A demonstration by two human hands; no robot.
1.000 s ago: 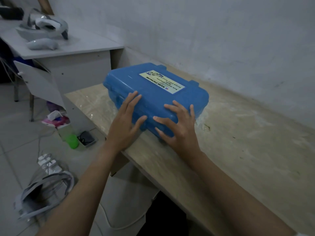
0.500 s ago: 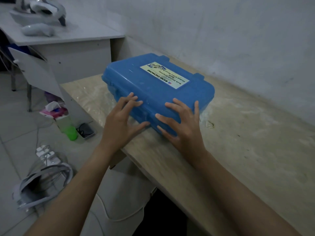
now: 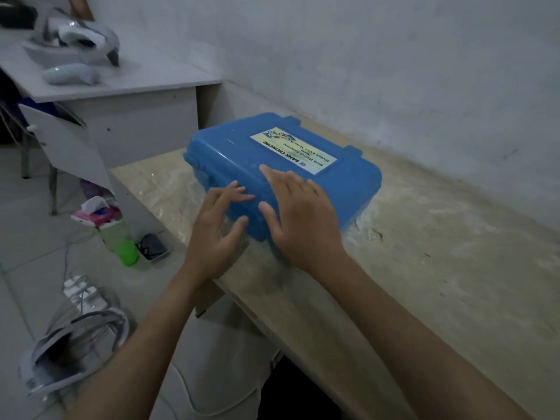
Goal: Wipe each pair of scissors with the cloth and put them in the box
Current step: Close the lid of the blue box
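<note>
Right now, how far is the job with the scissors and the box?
Nothing looks done yet. The blue box sits shut on the table. In hand: the left hand and right hand rest open on its near edge. No scissors or cloth are in view, so all the wiping and packing is left.

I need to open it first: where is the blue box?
Head view, centre: the blue box sits closed on the table near the wall, both hands on its near side.

Closed blue plastic box [image 3: 230, 153], pale label on lid, flat on the marbled tabletop [image 3: 454, 268]
</note>
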